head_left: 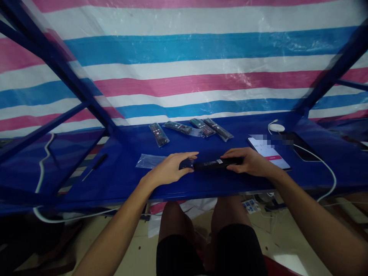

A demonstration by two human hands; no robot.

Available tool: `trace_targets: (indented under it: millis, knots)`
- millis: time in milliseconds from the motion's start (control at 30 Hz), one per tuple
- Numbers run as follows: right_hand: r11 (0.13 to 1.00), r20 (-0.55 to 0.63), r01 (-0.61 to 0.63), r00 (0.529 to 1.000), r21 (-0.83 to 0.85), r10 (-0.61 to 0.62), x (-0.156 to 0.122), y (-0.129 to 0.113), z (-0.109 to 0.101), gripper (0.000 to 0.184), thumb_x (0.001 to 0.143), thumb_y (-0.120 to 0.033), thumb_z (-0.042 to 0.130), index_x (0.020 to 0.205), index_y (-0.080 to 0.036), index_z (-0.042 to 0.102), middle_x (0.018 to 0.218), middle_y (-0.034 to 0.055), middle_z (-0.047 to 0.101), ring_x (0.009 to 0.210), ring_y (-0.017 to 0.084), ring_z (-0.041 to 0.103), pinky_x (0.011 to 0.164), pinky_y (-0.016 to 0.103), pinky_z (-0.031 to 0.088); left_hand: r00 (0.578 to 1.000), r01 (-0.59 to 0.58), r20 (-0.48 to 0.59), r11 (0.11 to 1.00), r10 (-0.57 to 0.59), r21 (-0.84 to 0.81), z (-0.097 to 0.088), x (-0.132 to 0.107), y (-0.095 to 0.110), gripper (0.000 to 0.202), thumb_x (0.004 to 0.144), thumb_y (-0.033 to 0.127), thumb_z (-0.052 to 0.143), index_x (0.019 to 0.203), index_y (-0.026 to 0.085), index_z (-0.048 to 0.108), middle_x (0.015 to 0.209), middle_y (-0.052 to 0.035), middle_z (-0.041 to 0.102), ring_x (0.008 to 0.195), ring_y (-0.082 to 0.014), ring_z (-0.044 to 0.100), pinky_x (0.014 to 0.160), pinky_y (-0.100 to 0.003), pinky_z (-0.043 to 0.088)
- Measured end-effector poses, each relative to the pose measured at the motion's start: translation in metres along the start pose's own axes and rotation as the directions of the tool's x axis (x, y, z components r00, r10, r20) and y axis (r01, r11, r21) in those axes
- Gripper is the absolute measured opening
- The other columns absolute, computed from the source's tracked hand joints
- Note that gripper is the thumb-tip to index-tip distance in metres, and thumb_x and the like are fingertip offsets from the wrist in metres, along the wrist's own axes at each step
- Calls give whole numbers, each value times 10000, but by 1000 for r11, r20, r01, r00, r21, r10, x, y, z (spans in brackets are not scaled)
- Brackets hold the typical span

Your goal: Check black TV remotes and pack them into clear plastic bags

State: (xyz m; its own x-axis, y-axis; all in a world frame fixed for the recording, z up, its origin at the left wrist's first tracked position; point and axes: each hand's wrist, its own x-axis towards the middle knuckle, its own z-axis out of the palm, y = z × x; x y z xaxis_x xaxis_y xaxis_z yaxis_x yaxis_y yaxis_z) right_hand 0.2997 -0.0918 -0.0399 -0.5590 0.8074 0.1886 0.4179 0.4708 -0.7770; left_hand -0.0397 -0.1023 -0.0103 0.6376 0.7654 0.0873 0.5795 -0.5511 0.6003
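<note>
A black remote control point(211, 164) lies level between my two hands, its back with a small white label turned up. My right hand point(248, 161) is closed around its right end, thumb on the near side and fingers on the far side. At the left end, my left hand point(169, 168) pinches a dark part between thumb and fingers. Whether that part is a separate cover or the remote's own end, I cannot tell. Beside my left hand lies a clear plastic bag point(148, 161), partly hidden by it.
Several bagged remotes, one of them a leftmost remote point(159, 135), lie along the back of the blue table point(120, 180). A screwdriver point(96, 165) is at left. A lit phone point(268, 153), a dark phone point(306, 147) and a white cable point(330, 168) are at right.
</note>
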Motion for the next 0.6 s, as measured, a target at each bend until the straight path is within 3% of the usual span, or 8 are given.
trace_targets:
  millis: [200, 400, 600]
  knots:
    - [1000, -31, 3, 1000, -8, -4, 6, 3, 2, 391, 857, -474, 766, 1184, -262, 788, 1118, 70, 765, 965, 251, 727, 841, 382, 593, 999, 15, 30, 1000, -15, -12, 1, -2, -2, 781, 864, 307, 812, 1556, 340, 451, 1445, -38, 654, 1340, -267, 608, 1151, -465, 459]
    - [986, -133, 90, 985, -143, -109, 3, -1, 13, 397, 859, -446, 777, 1221, -283, 763, 1186, 85, 737, 1090, 275, 706, 988, 441, 571, 1000, 12, 9, 1000, -12, -14, 2, 0, -3, 686, 919, 307, 744, 1547, 327, 468, 1445, -43, 652, 1339, -270, 608, 1154, -478, 455]
    - [967, -166, 123, 973, -223, -162, -1, -9, 26, 408, 900, -461, 750, 1269, -288, 737, 1251, 100, 705, 1130, 288, 694, 1021, 471, 574, 1000, 17, -17, 999, -16, 37, 6, 2, -3, 673, 934, 312, 724, 1553, 324, 459, 1457, -32, 642, 1341, -259, 599, 1153, -444, 452]
